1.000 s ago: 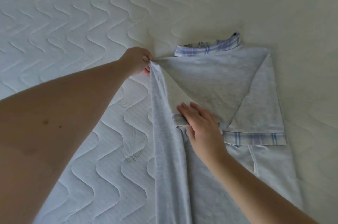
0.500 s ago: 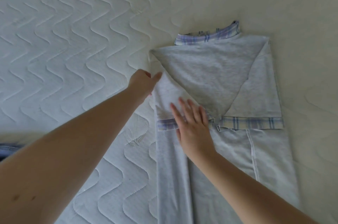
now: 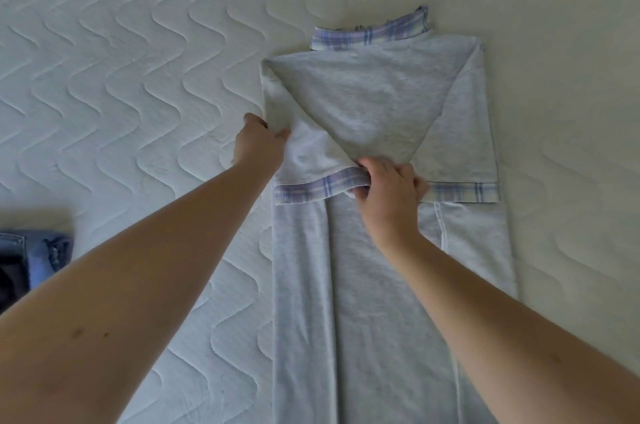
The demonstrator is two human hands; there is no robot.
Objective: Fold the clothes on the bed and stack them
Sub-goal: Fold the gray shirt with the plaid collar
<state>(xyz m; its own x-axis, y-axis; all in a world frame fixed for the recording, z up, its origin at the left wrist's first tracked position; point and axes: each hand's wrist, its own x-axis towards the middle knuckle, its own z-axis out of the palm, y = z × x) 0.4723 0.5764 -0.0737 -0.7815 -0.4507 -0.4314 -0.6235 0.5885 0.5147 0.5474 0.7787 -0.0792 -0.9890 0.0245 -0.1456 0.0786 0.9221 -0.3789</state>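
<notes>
A light grey shirt (image 3: 374, 105) with a blue plaid collar and plaid sleeve cuffs lies flat on the white quilted mattress (image 3: 121, 60), back up, both sleeves folded inward across it. My left hand (image 3: 258, 143) holds the shirt's left folded edge, fingers tucked at the fabric. My right hand (image 3: 389, 196) pinches the inner end of the left sleeve's plaid cuff (image 3: 311, 191) at the shirt's middle. The right sleeve's cuff (image 3: 464, 195) lies flat beside it.
A piece of blue denim clothing (image 3: 38, 257) lies at the left edge of the mattress. Bare mattress stretches above, left and right of the shirt.
The left sleeve has been laid down across the shirt. My left hand slid down the left edge, and my right hand went from pressing flat to pinching the cuff.
</notes>
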